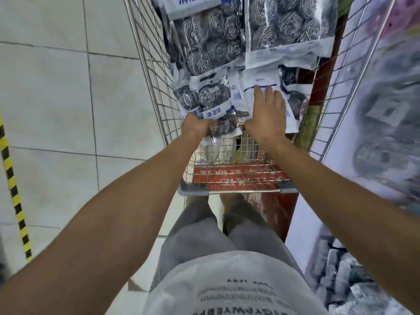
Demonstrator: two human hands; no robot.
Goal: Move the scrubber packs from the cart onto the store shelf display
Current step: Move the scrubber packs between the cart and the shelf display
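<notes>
Fingers [268, 96] of your right hand [266, 114] lay straight on a white pack [261, 81] at frame centre, while your left hand [195, 127] gripped a scrubber pack [221, 126] in the cart [154, 71]

Steel-wool scrubber packs fill a wire shopping cart [159, 92], heaped in overlapping layers. Each is a clear bag of coiled silver scouring balls with a white and blue header card. Two large packs [211, 42] [288, 26] lie flat toward the cart's far end. A smaller pack [203, 96] lies against the left wall. At the near end, one pack [221, 127] is gripped at the rim, and a white pack [254, 87] lies back side up beside it.
</notes>
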